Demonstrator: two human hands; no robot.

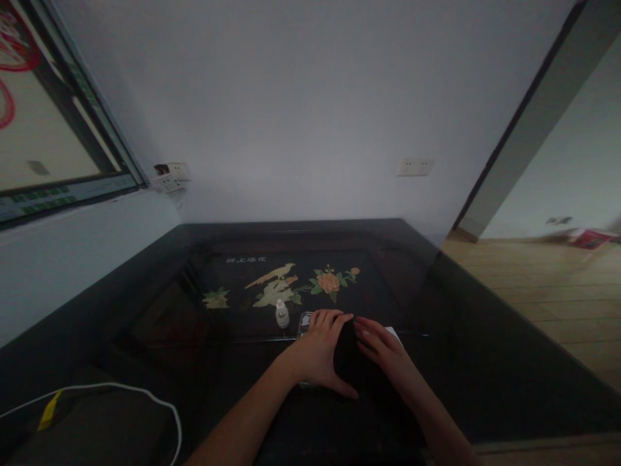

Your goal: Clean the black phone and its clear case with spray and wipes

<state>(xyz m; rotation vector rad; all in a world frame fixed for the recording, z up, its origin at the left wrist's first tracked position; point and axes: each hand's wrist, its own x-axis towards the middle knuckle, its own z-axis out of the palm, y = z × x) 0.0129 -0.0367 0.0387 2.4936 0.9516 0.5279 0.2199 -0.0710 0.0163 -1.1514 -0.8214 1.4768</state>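
Note:
Between my two hands is a black object (345,349), so dark against the tabletop that its kind and lower outline cannot be made out. My left hand (317,353) curves around its left side, fingers over the top and thumb below. The fingers of my right hand (381,349) press along its right side. A clear plastic box or tray (304,321) shows partly behind my left hand, its contents mostly hidden. Just left of that stands a small white-capped bottle (282,314), upright. Something flat and white (394,334) peeks out behind my right hand.
The glossy black table (485,343) bears a painted bird and flowers and meets a wall with a socket (415,167). At the lower left, a white cable (140,389) crosses a dark item with a yellow strip (49,411). A window (53,110) is at left.

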